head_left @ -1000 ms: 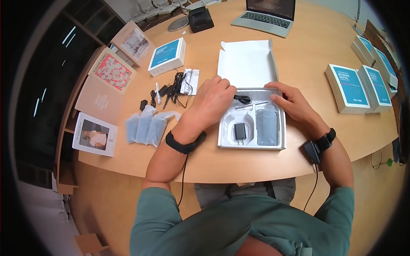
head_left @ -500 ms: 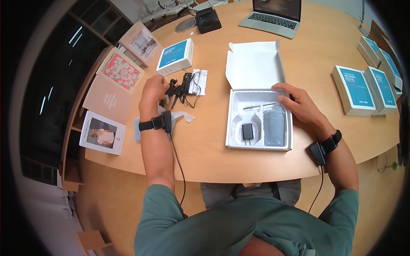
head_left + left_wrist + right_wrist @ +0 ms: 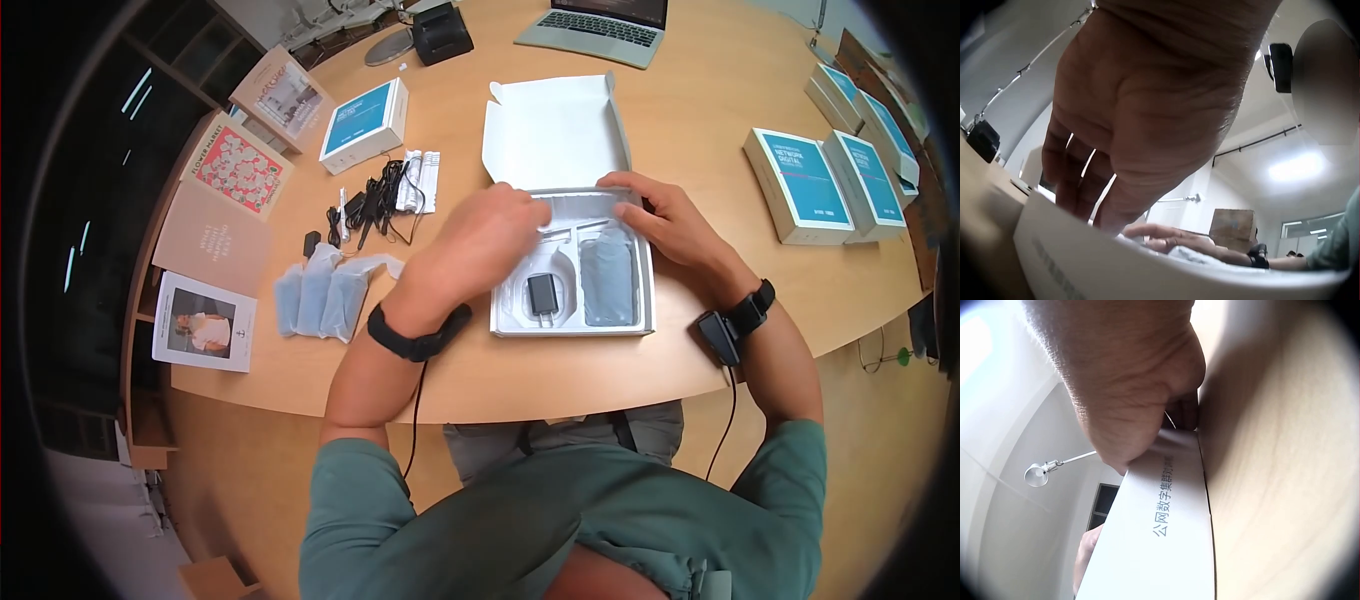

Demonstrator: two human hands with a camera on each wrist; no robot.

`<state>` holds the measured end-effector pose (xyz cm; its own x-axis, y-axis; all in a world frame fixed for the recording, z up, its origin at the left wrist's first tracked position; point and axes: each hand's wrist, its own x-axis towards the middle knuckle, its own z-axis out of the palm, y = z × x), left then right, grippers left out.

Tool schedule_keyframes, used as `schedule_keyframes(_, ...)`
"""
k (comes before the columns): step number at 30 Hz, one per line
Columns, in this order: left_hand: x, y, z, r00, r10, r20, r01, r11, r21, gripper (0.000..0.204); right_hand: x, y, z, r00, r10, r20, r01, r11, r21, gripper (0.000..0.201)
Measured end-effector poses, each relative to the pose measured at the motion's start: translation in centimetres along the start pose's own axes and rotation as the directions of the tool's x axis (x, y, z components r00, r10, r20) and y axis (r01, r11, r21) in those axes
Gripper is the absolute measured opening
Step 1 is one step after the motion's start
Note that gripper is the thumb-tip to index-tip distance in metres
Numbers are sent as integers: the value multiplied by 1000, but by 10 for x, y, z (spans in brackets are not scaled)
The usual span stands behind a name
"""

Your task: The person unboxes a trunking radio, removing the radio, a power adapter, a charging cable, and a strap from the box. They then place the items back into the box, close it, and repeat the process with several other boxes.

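Note:
A white box point(image 3: 572, 332) sits on the table with its lid point(image 3: 553, 130) folded back. My left hand point(image 3: 493, 238) reaches over its back left part, fingers pointing down; in the left wrist view the fingertips are hidden behind the box wall point(image 3: 1085, 262), so I cannot tell whether they hold anything. With thumb inside and fingers outside, my right hand point(image 3: 672, 222) grips the back right corner. Inside lie a black plug adapter point(image 3: 541, 292) in the left recess and a dark device in a translucent sleeve point(image 3: 610, 280) on the right.
Left of the box lie black cables point(image 3: 372, 200), white wrapped strips point(image 3: 420, 182) and several bluish wrapped bundles point(image 3: 318, 300). A closed blue-and-white box point(image 3: 365, 125) stands behind them. Similar boxes point(image 3: 797, 188) stand at the right. A laptop point(image 3: 595, 35) is at the back, books point(image 3: 238, 165) at the left.
My left hand carried a black cable out of the box to the pile on the left, then came back over the box. My right hand has stayed on the box's corner.

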<state>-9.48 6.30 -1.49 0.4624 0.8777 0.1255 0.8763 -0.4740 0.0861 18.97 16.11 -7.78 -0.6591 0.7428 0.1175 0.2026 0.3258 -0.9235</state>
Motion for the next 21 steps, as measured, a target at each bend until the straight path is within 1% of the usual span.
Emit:
schedule_keyframes(1, 1, 3, 4, 1000, 2, 2, -2, 1000, 0, 11, -1, -4, 0, 1000, -6, -2, 6, 1000, -29, 37)
schedule_keyframes(3, 1, 3, 14, 991, 63, 118, -69, 996, 53, 8, -1, -4, -1, 1000, -15, -6, 15, 999, -52, 37)
schedule_keyframes(4, 1, 3, 17, 991, 58, 120, -65, 996, 60, 8, -1, -2, 0, 999, -32, -15, 31, 998, -54, 37)
schedule_keyframes(6, -2, 2, 21, 993, 50, 102, -58, 996, 73, 9, 1, -1, 1, 998, -60, -14, 59, 997, -51, 37)
schedule_keyframes(7, -2, 0, 21, 996, 76, 47, -79, 995, 62, 11, 0, -2, 1, 999, -44, -11, 44, 998, -38, 37)
schedule_keyframes(8, -6, -5, 17, 997, 68, 47, -71, 995, 67, 11, 1, -3, 1, 1000, -27, -8, 26, 999, -27, 37)
schedule_keyframes(10, -16, -9, -15, 997, 36, -67, -40, 997, -66, 14, 2, -1, -1, 999, -38, -1, 38, 999, -17, 37)
schedule_keyframes(11, -24, -11, -37, 985, -83, -153, 68, 992, -103, 18, 0, 1, 0, 999, -41, -1, 41, 999, -5, 37)
schedule_keyframes(12, -33, -23, -50, 961, -177, -214, 158, 982, -105, 20, -1, 1, 0, 999, -38, -7, 38, 999, 1, 37)
schedule_keyframes(13, -38, -38, -61, 922, -269, -277, 247, 962, -113, 22, -1, 0, -1, 1000, -12, 11, 12, 1000, -9, 37)
schedule_keyframes(14, -42, -52, -69, 892, -381, -243, 372, 924, -84, 22, 0, -1, -2, 999, 12, 31, -11, 1000, -23, 36)
schedule_keyframes(15, -44, -65, -75, 845, -490, -215, 492, 869, -51, 23, 0, -1, -2, 1000, 8, 30, -8, 1000, -23, 36)
schedule_keyframes(16, -47, -83, -73, 843, -491, -218, 493, 869, -50, 23, 0, 1, -1, 1000, -19, 9, 20, 999, -42, 37)
schedule_keyframes(17, -51, -104, -64, 786, -603, -138, 610, 793, 10, 23, 1, 2, -1, 999, -47, -10, 47, 997, -62, 38)
schedule_keyframes(18, -51, -112, -62, 706, -705, -64, 708, 702, 78, 23, 2, 3, 0, 999, -49, -8, 49, 997, -65, 38)
schedule_keyframes(19, -54, -119, -60, 706, -706, -64, 709, 701, 76, 23, 3, 4, 0, 997, -70, -12, 70, 996, -59, 38)
schedule_keyframes(21, -54, -124, -53, 701, -713, 25, 710, 701, 63, 24, 0, 5, 0, 997, -77, -21, 76, 996, -52, 38)
